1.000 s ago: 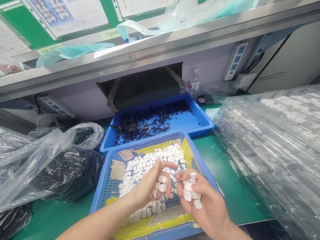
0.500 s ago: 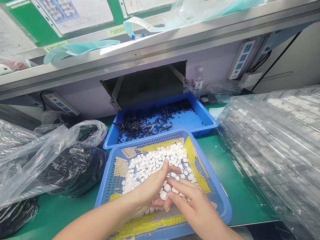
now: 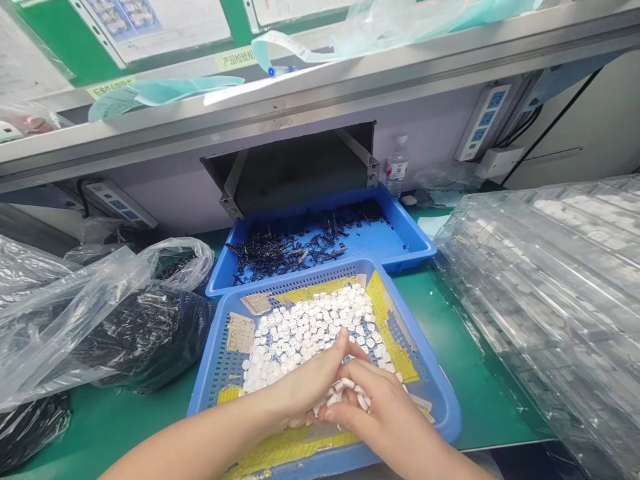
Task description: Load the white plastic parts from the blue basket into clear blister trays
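Observation:
Small white square plastic caps (image 3: 320,313) lie loosely spread over a blue perforated basket (image 3: 425,360), whose inside is patched with yellow and tan tape. Above the basket's near half, my left hand (image 3: 315,380) is cupped with its thumb up and some caps in its palm. My right hand (image 3: 375,400) curls over from the right, its fingers closed round several of these caps and touching the left hand. The left fingers are partly hidden beneath the caps and the right hand.
Behind the basket, a blue tray (image 3: 370,240) holds black plastic scraps. Clear bags with black pieces (image 3: 145,333) lie on the left. Stacked clear plastic trays (image 3: 545,267) slant along the right. A water bottle (image 3: 397,167) stands at the back, below a metal shelf edge (image 3: 280,110).
My right fingers have curled in over the caps, gathering them between both hands. Both hands have moved slightly lower and right.

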`<state>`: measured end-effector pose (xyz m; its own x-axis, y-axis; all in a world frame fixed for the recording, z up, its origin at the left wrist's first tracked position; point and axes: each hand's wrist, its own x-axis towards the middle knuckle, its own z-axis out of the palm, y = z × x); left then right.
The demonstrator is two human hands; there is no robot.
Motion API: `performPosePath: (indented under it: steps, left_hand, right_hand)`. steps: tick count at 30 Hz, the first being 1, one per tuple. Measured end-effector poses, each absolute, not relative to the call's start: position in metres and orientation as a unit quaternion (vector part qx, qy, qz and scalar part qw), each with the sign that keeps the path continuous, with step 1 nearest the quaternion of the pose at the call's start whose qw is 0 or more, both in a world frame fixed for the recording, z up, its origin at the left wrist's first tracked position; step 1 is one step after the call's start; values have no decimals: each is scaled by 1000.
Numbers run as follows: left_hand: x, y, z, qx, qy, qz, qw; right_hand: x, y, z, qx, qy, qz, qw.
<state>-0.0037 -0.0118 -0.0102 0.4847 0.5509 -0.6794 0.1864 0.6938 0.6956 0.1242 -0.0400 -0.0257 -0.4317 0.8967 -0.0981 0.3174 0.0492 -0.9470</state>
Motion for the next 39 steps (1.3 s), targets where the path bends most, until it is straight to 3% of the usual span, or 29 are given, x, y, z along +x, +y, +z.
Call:
performPosePath:
  steps: [4,9,15,21,28,39]
  left_hand:
    - [-6,-9,-11,363,441,85,816]
    - [-10,1,-12,357,357,126,854]
    - [-12,8,-10,283,354,266,851]
    - [-9,11,-9,232,371,434,787]
    - [-2,3,-5,286,360,501,733]
    - [8,-19,-4,395,416,515,637]
  right_hand:
    - [124,-40,-28,-436,-620,566,323]
    - [130,-37,-26,-376,-357,735,436]
    - [138,-29,-21,-326,-108,799,495]
    - [132,-31,-17,-413,-216,783,413]
    - [121,-30,-17,-452,-346,763,305]
    - [107,-32,-21,-359,-234,814,391]
